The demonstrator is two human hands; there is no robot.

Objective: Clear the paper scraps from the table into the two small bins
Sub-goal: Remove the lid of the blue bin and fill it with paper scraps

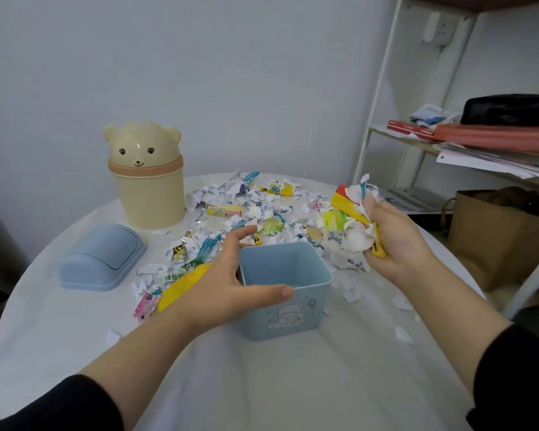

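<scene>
**A loose handful, ready for the open bin**

The right hand (pixel 399 241) is curled round a wad (pixel 352 225) of torn paper and bright wrappers, held just right of the blue bin (pixel 296 312) and above its rim. The left hand (pixel 231 275) is spread at the bin's left corner, thumb along the front wall and fingers reaching toward the back. It looks set to steady the bin.

Most paper scraps (pixel 252 206) lie heaped on the table (pixel 262 384) behind the bin, beside the bear bin (pixel 150 194), whose lid is on. The blue lid (pixel 101 259) lies off to the left.

The scraps are probably very light, limp and springy (glossy wrappers likely slip). Scooping bunches from underneath should hold them better than pinching single pieces, as bits shed easily.
</scene>
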